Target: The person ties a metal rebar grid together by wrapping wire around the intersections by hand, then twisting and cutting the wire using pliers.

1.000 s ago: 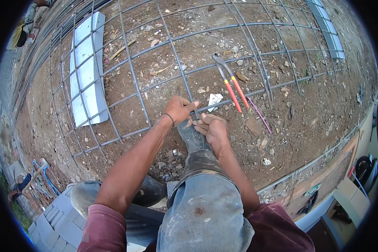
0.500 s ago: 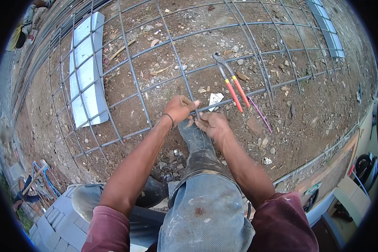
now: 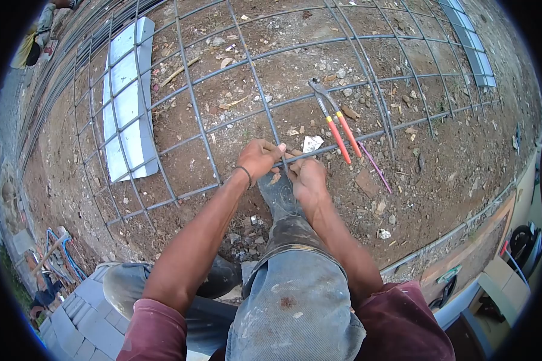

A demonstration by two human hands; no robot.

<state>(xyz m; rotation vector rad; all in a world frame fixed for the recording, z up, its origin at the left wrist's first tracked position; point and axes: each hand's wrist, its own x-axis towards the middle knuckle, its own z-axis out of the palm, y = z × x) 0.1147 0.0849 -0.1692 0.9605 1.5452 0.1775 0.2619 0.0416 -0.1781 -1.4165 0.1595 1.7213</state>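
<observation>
A mesh of steel rebar (image 3: pixel 250 60) spreads out ahead of me, its near edge crossing over my boot (image 3: pixel 275 195). At one crossing of bars near that edge my two hands meet. My left hand (image 3: pixel 261 160) is closed, its thumb pressed against the upright bar. My right hand (image 3: pixel 309 178) is closed just to the right of the same crossing, fingers bent under the bar. Whatever is pinched in the right fingers is too small or hidden to make out. Pincers with red and yellow handles (image 3: pixel 342 135) lie across the bars to the right of my hands.
White blocks prop the mesh at left (image 3: pixel 123 90) and far right (image 3: pixel 473 45). A purple stick (image 3: pixel 374 167) and a white fragment (image 3: pixel 312 144) lie on stony soil. Loose bars (image 3: pixel 60 66) run along the upper left. Grey tiles (image 3: pixel 90 313) are stacked lower left.
My right hand has turned, and its fingers have moved in under the bar at the crossing. My left hand stays at the same crossing. The view has shifted slightly.
</observation>
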